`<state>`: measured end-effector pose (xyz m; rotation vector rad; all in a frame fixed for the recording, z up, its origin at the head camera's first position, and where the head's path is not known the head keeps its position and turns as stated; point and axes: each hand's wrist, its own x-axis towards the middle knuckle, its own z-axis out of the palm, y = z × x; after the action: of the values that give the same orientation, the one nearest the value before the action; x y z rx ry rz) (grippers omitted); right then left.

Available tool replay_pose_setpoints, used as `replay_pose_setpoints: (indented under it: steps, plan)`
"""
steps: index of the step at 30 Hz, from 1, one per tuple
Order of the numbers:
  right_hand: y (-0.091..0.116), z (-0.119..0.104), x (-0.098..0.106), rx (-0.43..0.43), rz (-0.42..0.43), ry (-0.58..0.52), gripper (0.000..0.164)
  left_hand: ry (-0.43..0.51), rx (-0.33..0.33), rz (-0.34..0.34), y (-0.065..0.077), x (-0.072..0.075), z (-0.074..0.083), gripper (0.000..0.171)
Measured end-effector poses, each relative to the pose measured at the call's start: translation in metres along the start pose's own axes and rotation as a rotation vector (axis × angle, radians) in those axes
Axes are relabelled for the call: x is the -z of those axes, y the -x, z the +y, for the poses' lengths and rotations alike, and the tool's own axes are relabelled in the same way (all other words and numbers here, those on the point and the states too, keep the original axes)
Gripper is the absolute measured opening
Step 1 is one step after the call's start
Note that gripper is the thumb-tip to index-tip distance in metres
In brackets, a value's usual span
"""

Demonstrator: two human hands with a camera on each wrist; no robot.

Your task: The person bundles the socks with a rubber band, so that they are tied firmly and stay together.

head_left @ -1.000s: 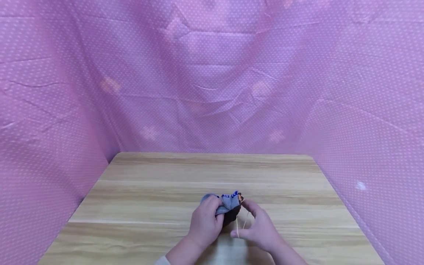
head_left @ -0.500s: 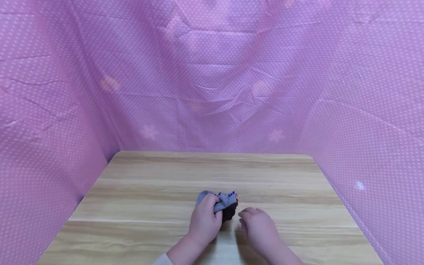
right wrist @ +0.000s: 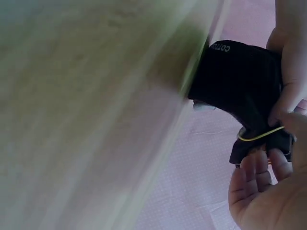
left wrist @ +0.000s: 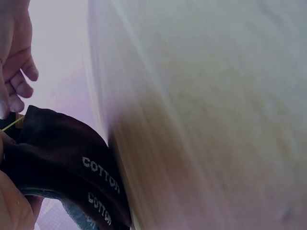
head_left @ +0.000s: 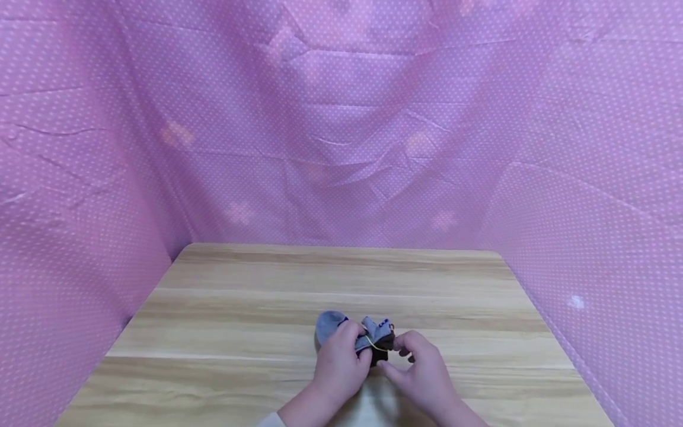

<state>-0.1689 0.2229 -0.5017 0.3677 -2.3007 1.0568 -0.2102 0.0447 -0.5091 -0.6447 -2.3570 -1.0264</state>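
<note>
My left hand (head_left: 341, 362) grips a bundle of socks around its middle. Grey-blue sock fabric (head_left: 328, 325) bulges out beyond its knuckles, and dark sock fabric (left wrist: 62, 148) with white "COTTON" lettering shows in the left wrist view. Blue marks dot the grey end on the right. Around the bundle runs a thin yellow rubber band (right wrist: 259, 136), close to the gathered end. My right hand (head_left: 424, 370) is at that end, thumb and fingers apart and loosely bent, with fingertips (right wrist: 261, 160) right at the dark fabric. The left palm hides part of the bundle.
A wood-grain table (head_left: 213, 296) extends under and around both hands. Pink dotted cloth (head_left: 341, 148) hangs behind it and along both sides.
The rubber band, earlier stretched between my right thumb and fingers, now sits around the socks. My right fingers drew together beside the bundle, then spread again at its end. The bundle shifted slightly right.
</note>
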Motion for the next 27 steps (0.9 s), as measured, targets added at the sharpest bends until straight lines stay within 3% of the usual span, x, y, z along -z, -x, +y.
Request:
replay_pose_setpoints:
  steps: [3, 6, 9, 11, 13, 16, 19, 22, 24, 27]
  plan:
    - [0.000, -0.001, -0.002, -0.023, 0.003, 0.015, 0.037, 0.015, 0.011, -0.007, 0.000, -0.001, 0.001, 0.023]
    - [-0.001, -0.002, -0.002, -0.176, -0.014, -0.088, 0.033, 0.028, 0.033, -0.017, 0.000, -0.002, 0.001, 0.022]
    - [-0.004, -0.001, 0.002, -0.291, -0.078, -0.146, 0.052, 0.032, 0.034, -0.021, 0.000, -0.003, 0.001, 0.019]
    - [-0.006, 0.003, 0.005, -0.234, -0.136, -0.100, 0.073, 0.028, 0.003, -0.041, 0.001, -0.003, 0.001, 0.017]
    - [-0.009, 0.009, 0.010, -0.082, -0.188, -0.010, 0.084, 0.019, -0.044, -0.094, 0.002, -0.003, 0.001, 0.016]
    - [-0.014, 0.016, 0.018, 0.089, -0.264, 0.016, 0.075, 0.018, -0.112, -0.234, 0.001, 0.000, 0.002, 0.015]
    - [-0.016, 0.017, 0.027, 0.115, -0.408, -0.075, 0.063, 0.041, -0.144, -0.404, 0.002, 0.003, 0.003, 0.016]
    - [-0.014, 0.018, 0.032, 0.102, -0.477, -0.125, 0.051, 0.076, -0.119, -0.513, 0.005, 0.006, 0.004, 0.019]
    - [-0.013, 0.019, 0.032, 0.138, -0.448, -0.101, 0.041, 0.095, -0.087, -0.520, 0.006, 0.006, 0.006, 0.025]
    - [-0.015, 0.019, 0.032, 0.198, -0.377, -0.022, 0.043, 0.067, -0.074, -0.481, 0.005, 0.004, 0.011, 0.035]
